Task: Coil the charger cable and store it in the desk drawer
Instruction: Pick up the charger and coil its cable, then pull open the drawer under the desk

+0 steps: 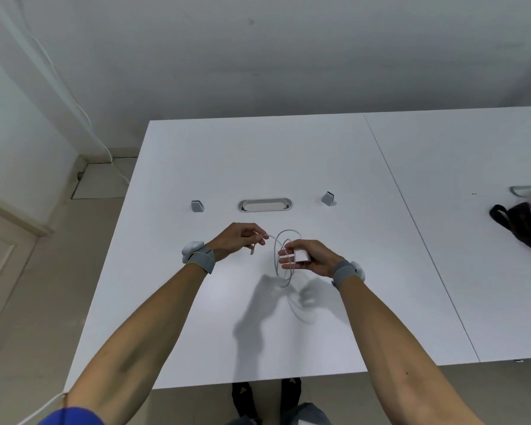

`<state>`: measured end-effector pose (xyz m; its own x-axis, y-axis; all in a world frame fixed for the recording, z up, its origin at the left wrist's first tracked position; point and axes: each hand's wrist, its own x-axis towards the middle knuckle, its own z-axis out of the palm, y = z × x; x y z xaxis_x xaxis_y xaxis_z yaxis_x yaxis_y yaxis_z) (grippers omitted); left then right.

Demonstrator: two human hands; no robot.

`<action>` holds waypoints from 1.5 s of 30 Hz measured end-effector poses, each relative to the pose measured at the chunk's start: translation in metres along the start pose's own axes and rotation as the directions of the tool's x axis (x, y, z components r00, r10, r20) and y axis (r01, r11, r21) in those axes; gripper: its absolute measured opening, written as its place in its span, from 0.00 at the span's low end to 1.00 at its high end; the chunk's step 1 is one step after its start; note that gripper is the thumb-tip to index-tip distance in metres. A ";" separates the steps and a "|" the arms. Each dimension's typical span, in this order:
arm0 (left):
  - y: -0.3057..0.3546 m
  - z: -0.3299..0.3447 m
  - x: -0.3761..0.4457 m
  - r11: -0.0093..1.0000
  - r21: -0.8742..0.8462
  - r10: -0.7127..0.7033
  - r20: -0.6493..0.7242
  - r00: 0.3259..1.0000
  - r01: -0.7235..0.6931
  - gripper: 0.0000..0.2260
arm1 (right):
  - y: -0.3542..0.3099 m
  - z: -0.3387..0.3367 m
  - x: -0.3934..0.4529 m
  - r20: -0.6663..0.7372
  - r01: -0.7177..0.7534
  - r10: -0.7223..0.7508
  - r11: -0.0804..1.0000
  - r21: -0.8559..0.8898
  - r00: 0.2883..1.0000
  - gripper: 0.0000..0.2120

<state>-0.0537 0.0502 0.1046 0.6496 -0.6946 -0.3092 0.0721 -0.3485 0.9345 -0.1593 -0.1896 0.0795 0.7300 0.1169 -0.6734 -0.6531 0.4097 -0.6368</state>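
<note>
Two hands up over the white desk point(196, 317), mid-coil, head view only. Right hand point(311, 259) clamped on the white charger brick point(302, 255), thumb on top, fingers point(287, 265) splayed out underneath; looks like the brick serves as the anchor so the loops have a fixed start. Charger cable point(281, 259) hanging in a couple of loose loops off that hand, lifted clear of the surface, shadow of loops and hands on the desk below. Left hand point(238, 239) pinched shut on the free end of the cable, connector tip point(252, 251) dangling just under the fingers; held out to the side probably to keep slack taut and feed the next turn. Hands near each other, not touching. Judgement: coiling about half done, loops uneven and unsecured, tail end not yet wrapped in. Next move likely needs left hand to bring the end round the bundle without letting the loops spring open. Drawer not visible, presumably under the near edge; storage step untouched. Cable grommet point(265, 205) and two small grey clips point(197, 206) further back on the desk, dark strappy item point(517, 222) far right, all well apart from the work.
</note>
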 end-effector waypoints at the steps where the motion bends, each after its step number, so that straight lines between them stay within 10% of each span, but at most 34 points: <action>1: 0.001 0.002 0.001 1.000 -0.017 -0.004 -0.033 0.999 0.003 0.08 | 0.001 0.002 -0.001 0.033 -0.015 0.015 1.000 0.007 0.999 0.06; 22: -0.064 -0.018 -0.044 0.951 0.008 -0.260 -0.524 0.811 0.310 0.09 | -0.005 0.018 0.004 0.224 -0.074 0.076 0.997 -0.017 0.972 0.19; 38: -0.184 -0.041 -0.270 0.687 -0.535 -0.676 -0.719 0.162 0.492 0.07 | 0.042 0.143 0.058 0.384 -0.135 0.211 0.967 -0.215 0.899 0.15; 45: -0.243 -0.019 -0.355 0.541 -0.663 -0.786 -0.617 0.032 0.517 0.11 | 0.082 0.203 0.056 0.464 -0.189 0.300 0.944 -0.271 0.833 0.16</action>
<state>-0.2873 0.3934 -0.0090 0.4313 0.6398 -0.6361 0.8767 -0.1305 0.4631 -0.1306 0.0341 0.0657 0.5058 0.6403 -0.5781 -0.8089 0.1192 -0.5757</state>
